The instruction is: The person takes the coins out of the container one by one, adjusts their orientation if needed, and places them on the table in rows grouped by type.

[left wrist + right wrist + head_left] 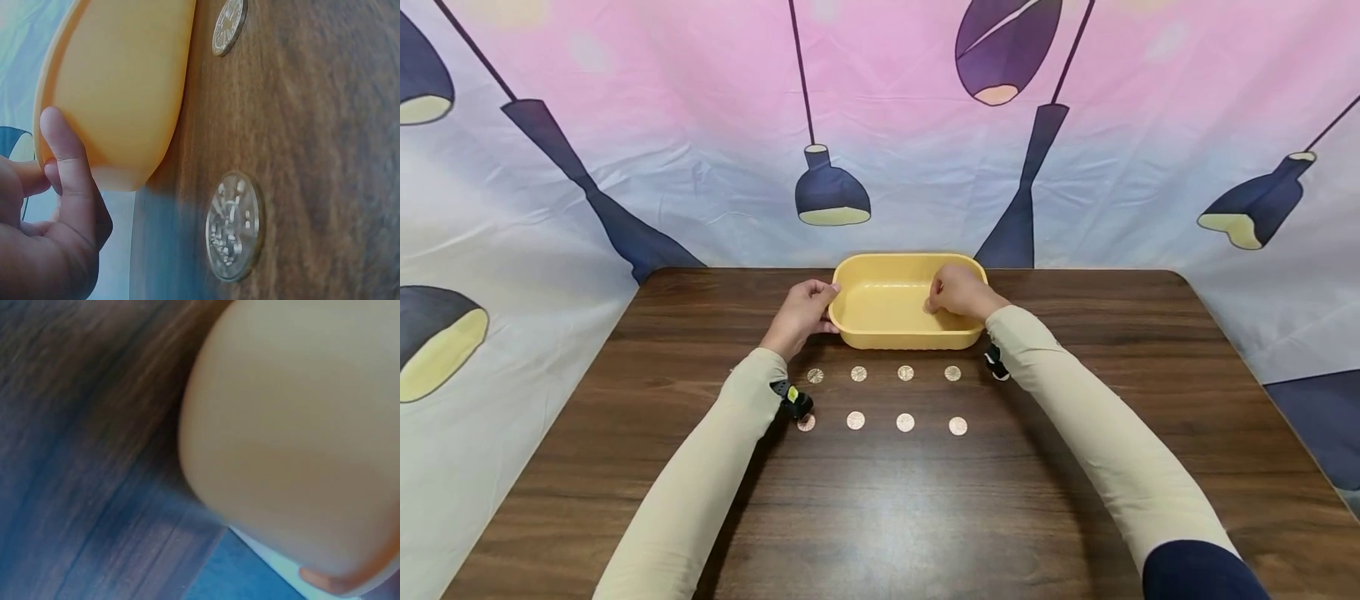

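A yellow plastic basin (910,340) stands at the far edge of the table. My left hand (800,315) pinches its left rim between thumb and fingers, as the left wrist view also shows with the basin wall (125,75) close by. My right hand (961,292) reaches over the right side into the basin. Its curled fingers point down near the basin floor and pinch a small coin (929,307), mostly hidden by the fingers. Several round metal coins lie flat in two rows before the basin, among them a front-row coin (905,422) and a back-row coin (858,374).
The dark wood-grain table (895,525) carries the coins and basin. Behind it hangs a cloth (722,167) printed with lamps. A coin (1000,376) at the back row's right end is partly covered by the right wrist camera (994,360).
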Action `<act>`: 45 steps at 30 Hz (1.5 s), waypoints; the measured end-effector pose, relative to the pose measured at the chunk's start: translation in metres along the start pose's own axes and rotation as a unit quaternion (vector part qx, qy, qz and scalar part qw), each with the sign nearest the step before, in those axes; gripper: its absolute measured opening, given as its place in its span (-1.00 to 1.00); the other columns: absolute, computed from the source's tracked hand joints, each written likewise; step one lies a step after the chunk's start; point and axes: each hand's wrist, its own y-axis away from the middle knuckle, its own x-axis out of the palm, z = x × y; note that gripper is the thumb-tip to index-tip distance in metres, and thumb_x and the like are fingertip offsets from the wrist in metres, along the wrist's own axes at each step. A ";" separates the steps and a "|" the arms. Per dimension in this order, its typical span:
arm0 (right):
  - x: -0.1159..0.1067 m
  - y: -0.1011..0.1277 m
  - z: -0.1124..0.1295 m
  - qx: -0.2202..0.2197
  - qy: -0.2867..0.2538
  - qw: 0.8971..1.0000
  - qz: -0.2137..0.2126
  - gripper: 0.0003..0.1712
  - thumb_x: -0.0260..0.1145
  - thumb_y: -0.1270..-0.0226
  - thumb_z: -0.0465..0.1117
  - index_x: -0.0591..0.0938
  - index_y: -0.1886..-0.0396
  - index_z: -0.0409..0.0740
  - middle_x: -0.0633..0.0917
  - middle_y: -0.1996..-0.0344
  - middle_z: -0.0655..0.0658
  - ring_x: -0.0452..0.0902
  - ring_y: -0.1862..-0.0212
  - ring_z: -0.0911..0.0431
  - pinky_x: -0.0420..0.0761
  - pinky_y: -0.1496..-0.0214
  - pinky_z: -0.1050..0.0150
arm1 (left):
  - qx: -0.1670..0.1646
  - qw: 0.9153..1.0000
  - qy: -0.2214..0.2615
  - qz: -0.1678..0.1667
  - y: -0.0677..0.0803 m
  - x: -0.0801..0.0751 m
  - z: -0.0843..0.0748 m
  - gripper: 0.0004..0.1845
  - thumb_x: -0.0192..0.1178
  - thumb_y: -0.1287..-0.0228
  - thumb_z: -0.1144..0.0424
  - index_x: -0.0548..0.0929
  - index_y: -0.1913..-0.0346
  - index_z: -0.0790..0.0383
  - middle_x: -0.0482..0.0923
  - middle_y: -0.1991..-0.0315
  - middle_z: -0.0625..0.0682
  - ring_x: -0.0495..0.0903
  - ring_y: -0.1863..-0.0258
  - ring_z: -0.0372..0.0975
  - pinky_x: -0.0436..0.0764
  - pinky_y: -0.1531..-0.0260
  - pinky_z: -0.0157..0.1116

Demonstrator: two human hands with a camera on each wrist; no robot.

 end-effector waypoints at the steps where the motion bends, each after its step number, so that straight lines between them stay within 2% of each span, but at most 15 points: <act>1: 0.000 0.001 0.002 0.004 0.001 1.000 0.002 -0.76 0.45 -0.39 -0.33 0.73 0.51 -0.33 0.58 0.70 -0.02 0.33 0.63 0.19 0.36 0.44 0.31 | -0.002 1.000 -0.002 -0.002 0.000 -0.001 0.000 -0.53 0.04 -0.70 0.07 0.43 -0.25 0.48 0.45 0.14 0.18 0.57 0.53 -0.27 0.70 0.44 -0.41; 5: 0.003 0.001 0.008 0.037 0.023 0.999 0.012 -0.60 0.49 -0.39 -0.27 0.64 0.67 -0.25 0.43 0.82 0.04 0.31 0.68 0.20 0.35 0.46 0.31 | -0.002 1.000 -0.003 -0.004 0.000 -0.002 0.002 -0.54 0.04 -0.70 0.06 0.43 -0.25 0.47 0.46 0.14 0.19 0.57 0.54 -0.28 0.69 0.44 -0.42; 8: 0.005 -0.001 0.009 0.057 0.045 0.997 0.019 -0.51 0.47 -0.40 -0.25 0.54 0.76 -0.13 0.40 0.81 0.05 0.29 0.66 0.18 0.35 0.45 0.31 | 0.004 1.000 0.002 -0.005 0.001 -0.001 0.002 -0.55 0.04 -0.70 0.07 0.43 -0.24 0.47 0.46 0.14 0.19 0.57 0.54 -0.28 0.69 0.44 -0.42; 11: 0.006 -0.001 0.010 0.061 0.057 0.996 0.024 -0.46 0.44 -0.42 -0.25 0.48 0.78 -0.07 0.37 0.79 0.06 0.25 0.63 0.18 0.35 0.42 0.31 | 0.009 1.000 0.002 -0.005 0.001 0.000 0.002 -0.55 0.03 -0.70 0.07 0.43 -0.23 0.47 0.46 0.14 0.20 0.56 0.53 -0.28 0.70 0.44 -0.41; 16: 0.006 -0.001 0.008 0.056 0.037 0.997 0.041 -0.47 0.39 -0.46 -0.26 0.51 0.78 -0.09 0.33 0.80 0.06 0.18 0.64 0.18 0.31 0.45 0.32 | 0.012 1.000 -0.001 -0.003 0.001 0.000 0.002 -0.55 0.02 -0.71 0.07 0.43 -0.23 0.48 0.46 0.15 0.19 0.57 0.54 -0.28 0.69 0.45 -0.42; 21: 0.008 -0.003 0.004 0.043 0.019 0.997 0.061 -0.46 0.36 -0.40 -0.25 0.41 0.80 -0.02 0.24 0.80 0.10 0.07 0.66 0.22 0.20 0.49 0.34 | 0.006 1.000 -0.001 -0.001 0.001 -0.001 0.002 -0.53 0.02 -0.71 0.06 0.43 -0.26 0.48 0.45 0.14 0.18 0.57 0.54 -0.28 0.69 0.44 -0.41; 26: 0.009 -0.003 0.005 0.029 0.009 0.997 0.070 -0.47 0.32 -0.51 -0.16 0.41 0.73 0.00 0.26 0.76 0.11 0.13 0.64 0.23 0.24 0.45 0.34 | 0.004 1.000 -0.004 0.001 0.001 0.000 0.002 -0.52 0.02 -0.71 0.05 0.43 -0.28 0.48 0.45 0.14 0.17 0.57 0.52 -0.27 0.70 0.43 -0.41; 30: 0.009 -0.002 0.009 0.022 0.005 0.998 0.060 -0.46 0.32 -0.50 -0.20 0.33 0.70 -0.03 0.22 0.72 0.09 0.10 0.60 0.21 0.20 0.44 0.32 | 0.007 1.000 0.001 0.000 0.001 -0.001 0.002 -0.52 0.02 -0.71 0.06 0.42 -0.27 0.50 0.45 0.15 0.17 0.56 0.53 -0.27 0.69 0.44 -0.42; 33: 0.006 0.000 0.012 0.019 0.015 0.998 0.055 -0.59 0.33 -0.48 -0.22 0.44 0.61 -0.10 0.34 0.64 0.04 0.22 0.53 0.16 0.29 0.37 0.29 | 0.006 1.000 -0.002 0.001 0.001 0.000 0.000 -0.52 0.02 -0.71 0.05 0.43 -0.27 0.48 0.45 0.16 0.17 0.57 0.52 -0.27 0.69 0.43 -0.41; 35: 0.005 0.001 0.014 0.018 0.026 0.998 0.056 -0.72 0.34 -0.48 -0.23 0.56 0.48 -0.18 0.47 0.53 -0.01 0.34 0.43 0.12 0.40 0.26 0.25 | 0.006 1.000 -0.003 0.001 0.001 0.000 -0.001 -0.52 0.02 -0.71 0.05 0.43 -0.27 0.47 0.45 0.15 0.16 0.57 0.51 -0.26 0.70 0.43 -0.41; 39: 0.004 0.000 0.013 0.006 0.047 0.997 0.066 -0.81 0.35 -0.49 -0.23 0.65 0.28 -0.29 0.61 0.34 -0.12 0.47 0.28 0.04 0.53 0.06 0.16 | 0.007 1.000 -0.006 0.003 0.001 0.000 -0.002 -0.51 0.03 -0.70 0.04 0.43 -0.28 0.48 0.45 0.14 0.17 0.57 0.50 -0.26 0.70 0.41 -0.41; 45: 0.009 -0.004 0.008 -0.015 0.019 0.997 0.069 -0.81 0.39 -0.40 -0.30 0.52 0.28 -0.26 0.51 0.32 -0.10 0.42 0.21 0.01 0.45 0.06 0.20 | 0.003 1.000 -0.005 0.000 0.000 0.000 0.001 -0.51 0.03 -0.70 0.04 0.43 -0.27 0.48 0.47 0.15 0.19 0.57 0.52 -0.27 0.69 0.42 -0.42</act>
